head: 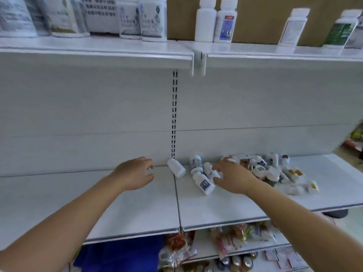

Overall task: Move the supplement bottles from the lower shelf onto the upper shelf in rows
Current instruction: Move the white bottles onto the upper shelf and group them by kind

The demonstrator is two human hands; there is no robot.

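Observation:
Several white supplement bottles (272, 171) lie in a loose heap on the lower shelf (225, 209), right of centre. A plain white bottle (176, 168) lies apart at the heap's left, and a purple-labelled one (203, 183) lies nearer the front. My left hand (134, 174) hovers above the shelf just left of the plain bottle, fingers loosely spread, holding nothing. My right hand (233, 177) reaches over the heap's left edge, fingers spread beside a small bottle (209, 170); no grip shows. On the upper shelf (275, 51) stand two white bottles (215, 21) side by side and others further right.
Large tubs and packs (82, 18) fill the upper shelf's left half. A slotted upright (174, 114) runs down the back panel between the shelves. Below the lower shelf are bagged snacks (176, 250) and a blue item (121, 256).

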